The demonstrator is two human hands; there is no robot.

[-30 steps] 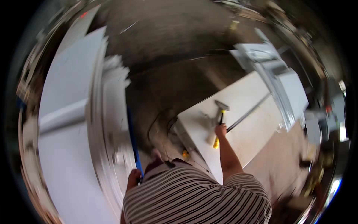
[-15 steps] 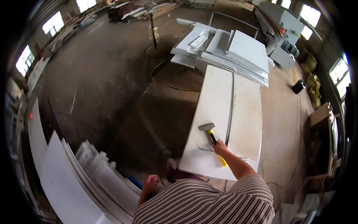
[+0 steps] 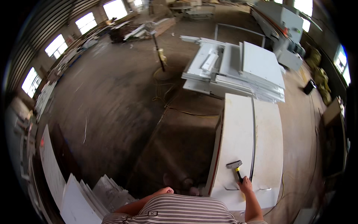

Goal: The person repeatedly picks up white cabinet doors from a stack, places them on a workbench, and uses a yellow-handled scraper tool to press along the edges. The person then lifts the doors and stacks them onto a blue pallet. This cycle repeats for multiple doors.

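My right hand (image 3: 245, 184) is closed round the dark grip of a hammer (image 3: 234, 164), which has a grey metal head, a yellow collar and some yellow below the hand. Under it lies a white cabinet (image 3: 238, 127) with two long door panels and a dark gap between them. The hammer head is over the left panel; whether it touches is hard to tell. Metal bar handles (image 3: 265, 189) show near the cabinet's close end. Beside my striped shirt, my left hand (image 3: 165, 190) is curled into a fist, and what it may hold is hidden.
Stacked white panels (image 3: 261, 63) lie beyond the cabinet. More white boards (image 3: 80, 201) stand at the lower left. A thin post (image 3: 158, 52) with a round base rises from the floor, cables near it. A black bucket-like container (image 3: 309, 87) and sacks (image 3: 320, 78) sit at the right.
My view has tilted up and shifted left, so the cabinet and hammer appear lower and further right. My left fist is nearer my shirt front. The hammer stays in my right hand.
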